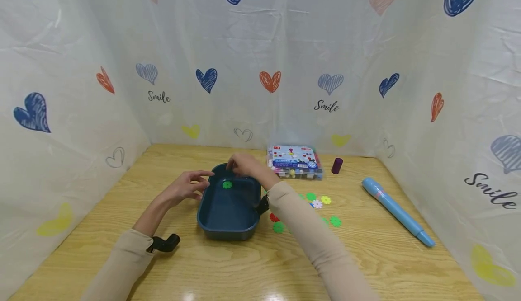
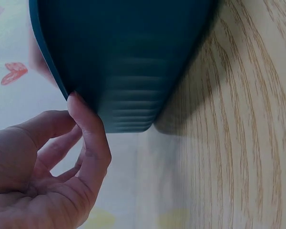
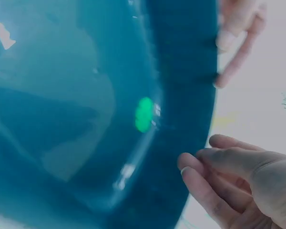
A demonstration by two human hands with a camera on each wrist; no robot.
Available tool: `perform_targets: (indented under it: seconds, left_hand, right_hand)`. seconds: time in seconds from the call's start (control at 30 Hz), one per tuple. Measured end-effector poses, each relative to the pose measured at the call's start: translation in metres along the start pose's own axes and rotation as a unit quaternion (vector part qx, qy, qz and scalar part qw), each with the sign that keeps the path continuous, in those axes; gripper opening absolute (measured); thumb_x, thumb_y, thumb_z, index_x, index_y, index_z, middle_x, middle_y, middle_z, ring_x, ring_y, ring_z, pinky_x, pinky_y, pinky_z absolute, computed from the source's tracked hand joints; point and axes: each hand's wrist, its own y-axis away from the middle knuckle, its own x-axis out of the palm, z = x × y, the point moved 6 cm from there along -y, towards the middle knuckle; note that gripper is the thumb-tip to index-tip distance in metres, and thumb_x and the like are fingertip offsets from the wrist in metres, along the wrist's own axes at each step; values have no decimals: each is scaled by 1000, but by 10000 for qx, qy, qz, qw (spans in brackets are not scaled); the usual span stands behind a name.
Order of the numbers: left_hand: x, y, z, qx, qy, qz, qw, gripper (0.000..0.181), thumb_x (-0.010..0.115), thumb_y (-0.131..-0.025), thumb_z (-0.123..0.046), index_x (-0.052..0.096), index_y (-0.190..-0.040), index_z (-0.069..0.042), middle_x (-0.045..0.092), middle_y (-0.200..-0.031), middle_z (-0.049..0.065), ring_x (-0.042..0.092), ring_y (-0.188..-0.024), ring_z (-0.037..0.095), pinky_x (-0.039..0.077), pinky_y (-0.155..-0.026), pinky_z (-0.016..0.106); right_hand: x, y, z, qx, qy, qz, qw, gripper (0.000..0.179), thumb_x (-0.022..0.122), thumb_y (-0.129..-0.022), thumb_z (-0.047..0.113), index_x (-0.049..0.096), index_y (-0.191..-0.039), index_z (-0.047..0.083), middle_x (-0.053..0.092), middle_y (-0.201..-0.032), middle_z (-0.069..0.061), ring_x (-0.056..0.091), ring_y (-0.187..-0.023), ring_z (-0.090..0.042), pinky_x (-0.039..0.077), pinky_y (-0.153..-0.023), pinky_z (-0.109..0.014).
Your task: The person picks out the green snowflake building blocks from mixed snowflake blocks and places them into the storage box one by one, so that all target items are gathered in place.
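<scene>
A dark blue-green plastic basin (image 1: 229,208) stands at the middle of the table. Inside, near its far end, lies a green flower-shaped disc (image 1: 227,185), blurred in the right wrist view. At the basin's left rim is my left hand (image 1: 188,187), fingers bent, with a fingertip touching the rim in the left wrist view. My right hand (image 1: 246,165) reaches over the far end, its fingertips (image 3: 193,164) overlapping the inner wall and nothing showing between them. Several coloured flower discs (image 1: 317,204) lie right of the basin, partly hidden by the right sleeve.
Behind the discs sits a clear box of small parts (image 1: 294,162) with a printed cover. A dark purple cylinder (image 1: 337,166) stands beside it. Farther right lies a long light-blue marker-shaped object (image 1: 399,213). A heart-patterned curtain (image 1: 268,43) surrounds the table.
</scene>
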Motion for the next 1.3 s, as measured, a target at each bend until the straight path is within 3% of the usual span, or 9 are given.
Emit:
perform_targets:
  seconds: [0.2, 0.5, 0.77, 1.07, 1.3]
  left_hand:
    - [-2, -2, 2, -10, 23, -33, 10000, 46, 54, -101, -15, 45, -144, -2, 52, -123, 30, 59, -86, 18, 59, -71, 33]
    - [-3, -2, 2, 49, -82, -30, 9999, 46, 54, -101, -13, 44, -145, -1, 51, -124, 30, 58, -88, 21, 59, -72, 37]
    - [-5, 0, 1, 79, -40, -6, 10000, 48, 54, -101, -14, 42, -146, 0, 49, -127, 31, 58, -89, 22, 58, -71, 34]
    - [-4, 0, 4, 127, 29, 54, 9999, 50, 54, -101, -16, 41, -146, 0, 48, -125, 30, 57, -88, 23, 58, -69, 33]
    - [-1, -2, 2, 143, 63, 117, 9998, 51, 54, -101, -15, 39, -147, 2, 48, -126, 33, 57, -85, 19, 58, -69, 33]
  right_hand:
    - [-22, 22, -15, -213, -713, -41, 9972, 21, 60, -95, 1, 70, -114, 0, 73, -103, -15, 72, -79, -22, 56, -63, -21]
    - [-43, 66, -49, -90, -654, -213, 9976, 21, 63, -95, 9, 72, -113, 3, 75, -100, -11, 72, -83, -23, 57, -71, -25]
    - [-39, 105, -82, -39, -637, 32, 9980, 19, 64, -94, 9, 72, -111, 5, 74, -94, -11, 71, -81, -25, 53, -62, -22]
    - [-35, 154, -112, -117, -527, 14, 9985, 20, 65, -94, 9, 71, -112, 3, 74, -94, -8, 70, -84, -18, 58, -74, -27]
    - [-29, 197, -135, 46, -712, 196, 9973, 25, 63, -95, 10, 67, -116, -3, 71, -100, -11, 69, -90, -22, 58, -79, -31]
